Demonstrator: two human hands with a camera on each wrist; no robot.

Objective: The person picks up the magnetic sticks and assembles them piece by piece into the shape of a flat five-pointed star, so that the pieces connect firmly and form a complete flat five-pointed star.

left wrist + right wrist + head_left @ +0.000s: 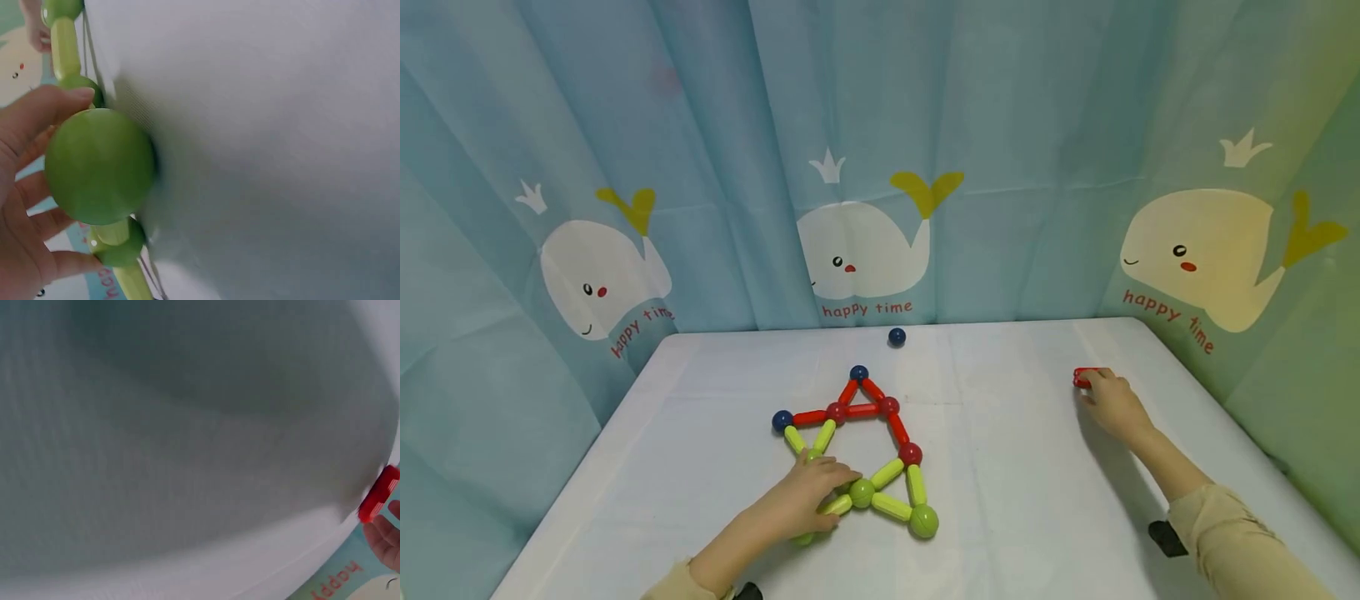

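Note:
A star-shaped figure of magnetic rods and balls lies flat on the table. Red rods [862, 411] form its upper part, with red balls [910, 454] and blue balls [782, 421]. Light green rods [891, 506] and green balls [923, 522] make up the lower part. My left hand [808, 496] rests over the lower left corner, fingers spread; in the left wrist view its thumb and little finger touch green parts around a large green ball [100, 167]. Far right, my right hand [1116, 406] holds red magnetic rods [1082, 377] at the table; their number is unclear.
A loose blue ball [897, 337] lies near the back edge of the white table [1000, 467]. Behind the table hangs a blue curtain [1022, 167] with whale prints, which continues along both sides.

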